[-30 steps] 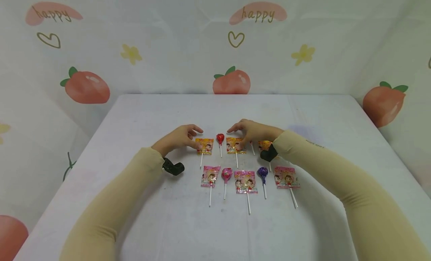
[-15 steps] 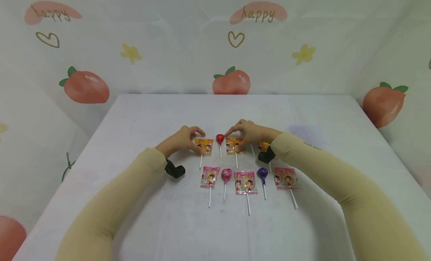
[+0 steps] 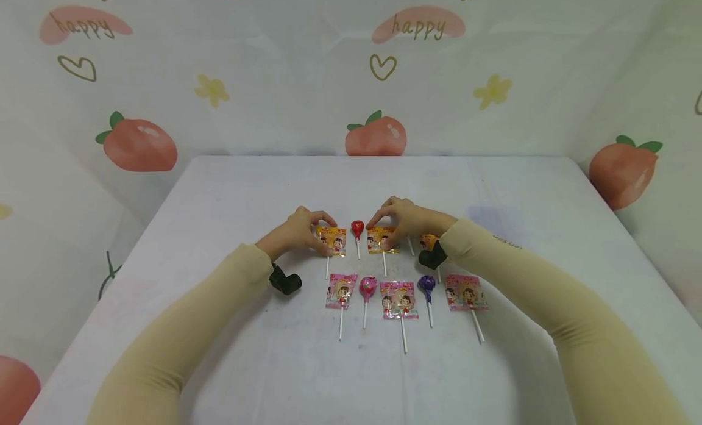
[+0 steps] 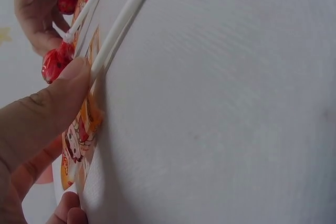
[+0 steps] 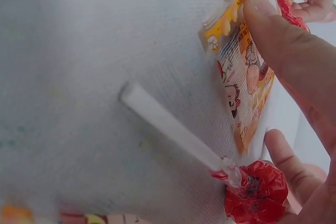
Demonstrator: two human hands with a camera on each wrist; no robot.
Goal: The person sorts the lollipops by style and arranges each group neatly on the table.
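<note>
My left hand [image 3: 298, 230] spans an orange-wrapped flat lollipop [image 3: 333, 239], thumb at its lower edge and index finger at its top, holding it against the table. My right hand [image 3: 408, 219] grips another orange-wrapped lollipop [image 3: 378, 238] the same way, its thumb [image 5: 283, 40] pressing the wrapper near the stick. Between the two packets lies a round red lollipop [image 3: 358, 228], which neither hand holds. Under the right hand a second round red lollipop [image 5: 255, 192] is mostly hidden in the head view. A third orange packet [image 3: 428, 242] is partly covered by the right wrist's black camera.
Closer to me runs a row with a pink packet [image 3: 341, 291], a round pink lollipop [image 3: 368, 286], a middle pink packet [image 3: 398, 300], a purple lollipop [image 3: 426, 283] and a right pink packet [image 3: 466, 291]. A patterned cloth [image 3: 285, 65] hangs behind the white table [image 3: 307, 376].
My left hand has shifted slightly right, its index finger coming down to the packet's top edge. My right index finger has moved a little left and down onto its packet. The lollipops look unmoved.
</note>
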